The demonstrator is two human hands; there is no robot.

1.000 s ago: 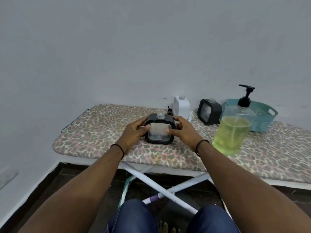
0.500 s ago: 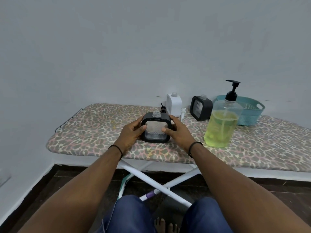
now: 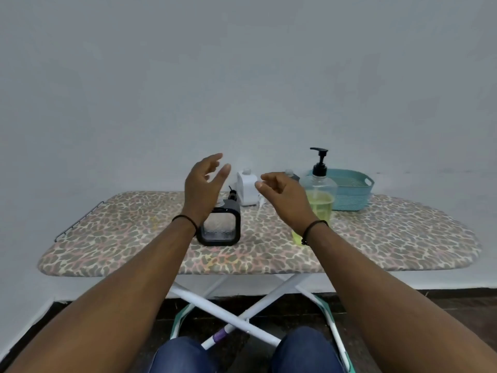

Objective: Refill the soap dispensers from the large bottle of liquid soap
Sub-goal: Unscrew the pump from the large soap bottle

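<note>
A black-framed clear soap dispenser stands upright on the leopard-print ironing board, its neck uncapped. My left hand hovers above and behind it, fingers straight, holding nothing. My right hand floats to the right of it, fingers loosely curled and empty. The large pump bottle with yellow-green soap stands behind my right wrist. A white dispenser stands at the back, and a second black dispenser is mostly hidden behind my right hand.
A teal plastic basket sits at the back right of the board. A small black pump head lies beside the white dispenser. The wall runs right behind the board. White crossed legs stand below, in front of my knees.
Both hands have let go of the black-framed dispenser and risen above the board. The dispenser stays standing where it was set.
</note>
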